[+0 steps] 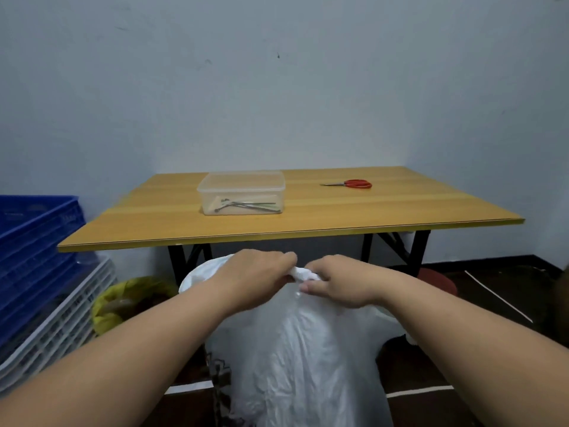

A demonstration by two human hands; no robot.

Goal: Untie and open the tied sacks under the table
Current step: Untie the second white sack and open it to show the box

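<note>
Both forearms bare to frame edge; no sleeves, gloves, rings or watch on left hand point(257, 274), right hand point(337, 280).

White sack point(295, 349): thin plastic film, crinkled, slight sheen. Table point(308, 211): wood-look laminate top, smooth, semi-matt; legs black metal. Box point(241, 192): clear plastic, smooth. Scissors point(351, 184): red plastic handles, metal blades. Crates point(30, 241): blue moulded plastic. Yellow bag point(107, 306): prob. plastic, glossy.
</note>
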